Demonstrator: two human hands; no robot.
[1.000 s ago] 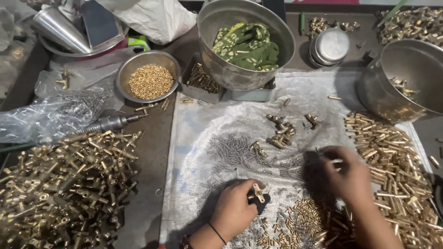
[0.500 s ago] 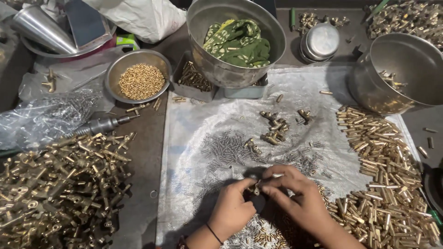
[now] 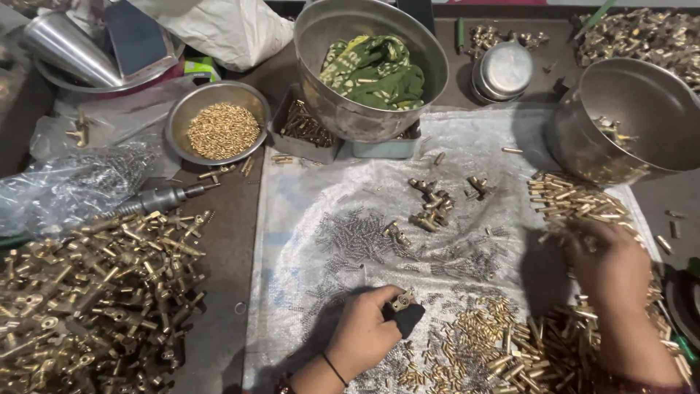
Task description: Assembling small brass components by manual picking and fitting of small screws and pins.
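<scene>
At lower centre of the frame, the left hand (image 3: pixel 362 334) grips a small brass fitting (image 3: pixel 402 300) against a dark block (image 3: pixel 407 318), fingers closed around both. At right, the right hand (image 3: pixel 611 264) lies palm-down on a heap of brass pins (image 3: pixel 576 201); whether its fingers grasp any cannot be told. Both work over a clear plastic sheet (image 3: pixel 350 190) strewn with tiny springs (image 3: pixel 357 237) on the table. A pile of brass parts (image 3: pixel 95 292) fills the lower left, steel bowls (image 3: pixel 627 117) the top
</scene>
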